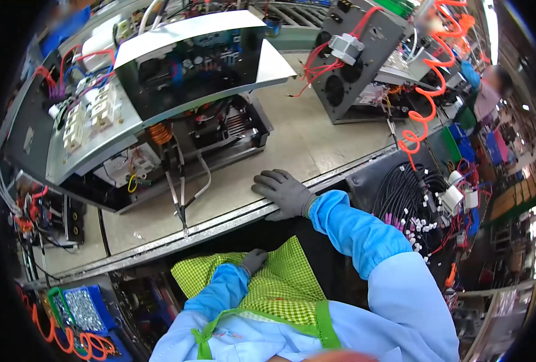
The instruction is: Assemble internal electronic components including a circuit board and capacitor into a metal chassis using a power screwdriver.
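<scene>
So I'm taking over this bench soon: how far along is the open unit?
Boards, coil and wiring already sit inside the open chassis. Nothing is in hand: the right hand rests flat on the bench edge, the left hand on the green checked apron. Loose cables still trail out unconnected, and the case stands open.

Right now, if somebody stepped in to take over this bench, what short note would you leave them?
Right hand: gloved, lying flat and open on the workbench edge, holding nothing.
Left hand: gloved, down on the green checked apron at the lap, nothing visibly held.
Open metal chassis sits on the bench ahead, cover tilted up, copper coil and wiring exposed; loose cables trail toward the bench edge.
Blue bin of screws lower left; bin of black cables to the right.
Done: cover raised. Left: loose cables, cover still open.
</scene>
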